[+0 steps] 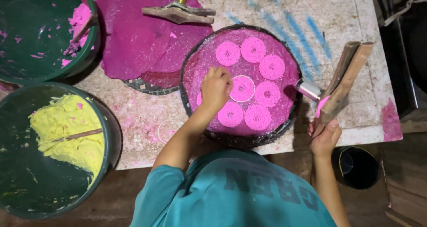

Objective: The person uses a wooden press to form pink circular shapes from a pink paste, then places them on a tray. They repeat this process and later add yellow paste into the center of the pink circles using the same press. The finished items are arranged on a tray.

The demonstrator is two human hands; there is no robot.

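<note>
Left hand point(216, 88) curled over round tray point(195, 62), fingertips pinching rim of white ring point(242, 88) set on pink dough coil near tray centre. Seven pink coils point(253, 49) crowd tray; bare strip left only along left rim. Right hand point(325, 137) grips wooden press point(342, 82) at table point(356, 13) front edge, metal nozzle just over tray's right rim. Second press point(179, 11) lies on pink mats point(133, 40) behind. Bucket of yellow dough point(66, 129) hugs table's left edge. Open tabletop at far right.
</note>
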